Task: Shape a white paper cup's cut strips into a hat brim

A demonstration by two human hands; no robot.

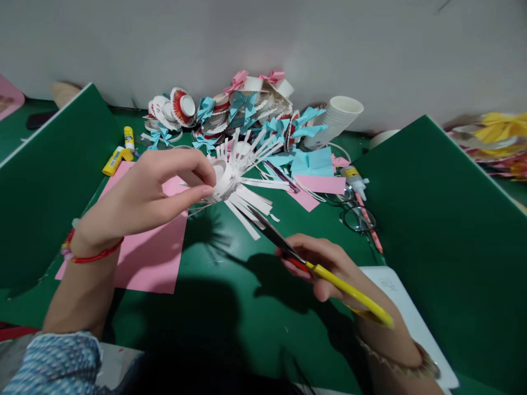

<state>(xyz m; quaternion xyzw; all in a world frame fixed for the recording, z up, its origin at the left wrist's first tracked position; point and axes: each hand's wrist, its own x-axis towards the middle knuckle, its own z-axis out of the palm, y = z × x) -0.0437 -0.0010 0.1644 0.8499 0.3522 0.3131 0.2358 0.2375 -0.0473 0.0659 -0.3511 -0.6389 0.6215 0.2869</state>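
A sheet of paper (148, 258) lies flat on the counter (230, 285) at the left, with two glue sticks (119, 153) behind it. A heap of paper-cup crafts (239, 118) sits at the back against the wall, a stack of paper cups (335, 120) to its right.
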